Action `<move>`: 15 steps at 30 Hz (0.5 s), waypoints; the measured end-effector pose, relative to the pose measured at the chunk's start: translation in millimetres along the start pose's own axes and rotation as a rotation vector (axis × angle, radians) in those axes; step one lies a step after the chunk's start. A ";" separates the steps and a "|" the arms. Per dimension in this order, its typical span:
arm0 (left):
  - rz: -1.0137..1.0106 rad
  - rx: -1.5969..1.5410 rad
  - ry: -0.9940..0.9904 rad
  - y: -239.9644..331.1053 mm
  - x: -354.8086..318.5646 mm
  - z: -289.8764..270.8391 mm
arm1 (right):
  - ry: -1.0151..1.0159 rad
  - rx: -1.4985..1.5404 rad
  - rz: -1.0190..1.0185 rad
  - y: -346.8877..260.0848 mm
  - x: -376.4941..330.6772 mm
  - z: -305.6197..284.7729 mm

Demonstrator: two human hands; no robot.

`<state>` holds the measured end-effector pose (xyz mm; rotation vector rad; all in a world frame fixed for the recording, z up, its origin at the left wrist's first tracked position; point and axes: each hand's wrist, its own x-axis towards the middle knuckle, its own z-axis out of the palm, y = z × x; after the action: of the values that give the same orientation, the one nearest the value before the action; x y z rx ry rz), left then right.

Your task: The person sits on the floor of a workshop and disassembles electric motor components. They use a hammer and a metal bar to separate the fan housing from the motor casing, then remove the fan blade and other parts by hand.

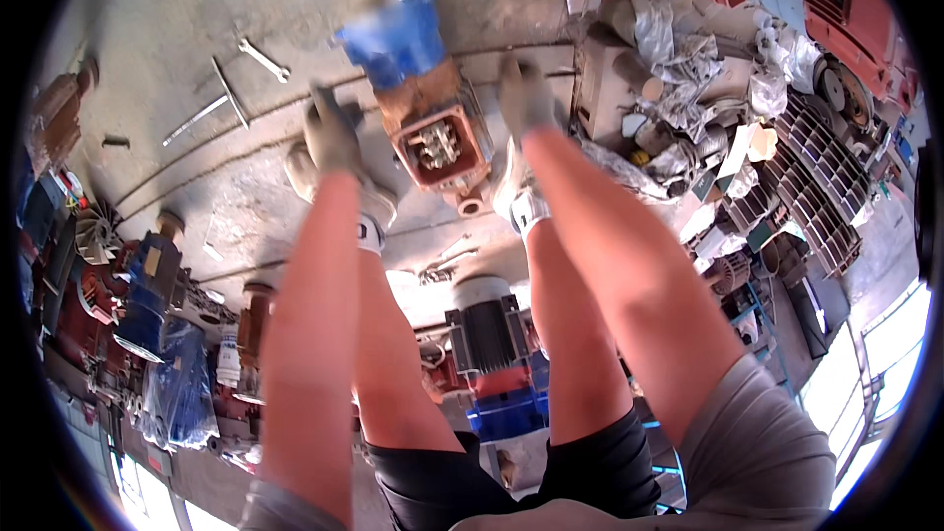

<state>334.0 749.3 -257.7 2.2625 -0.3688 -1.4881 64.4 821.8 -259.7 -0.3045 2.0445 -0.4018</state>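
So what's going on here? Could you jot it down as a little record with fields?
Left hand: gloved, at the left side of the motor
Right hand: gloved, at the motor's right side
Motor: blue and rusty-orange, on the concrete floor, its square box open
Grip: cannot tell, blurred
Nearby: wrench, metal bar, black motor between the legs

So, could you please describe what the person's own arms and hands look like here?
Both hands wear grey-beige work gloves: the left hand and the right hand. The forearms are bare from glove cuff upward. A grey short sleeve covers the right upper arm, and a matching grey sleeve edge shows at the left.
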 end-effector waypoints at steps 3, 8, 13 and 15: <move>-0.216 -0.099 0.059 -73.0 -54.7 -21.5 | -0.209 -0.901 -0.101 131.3 -67.9 -4.5; -0.025 0.464 -0.055 -149.8 -134.4 -41.6 | -0.353 0.003 0.050 192.7 -123.4 63.7; 0.700 1.132 -0.338 15.1 -181.9 13.1 | -0.478 -0.338 -0.344 206.7 -56.7 105.8; 0.746 1.204 -0.339 12.8 -155.0 30.3 | -0.459 -0.478 -0.435 195.8 -59.9 110.2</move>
<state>244.8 799.1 -136.6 2.0259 -2.4071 -1.3124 180.4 1006.1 -341.4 -1.0439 1.5881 -0.0776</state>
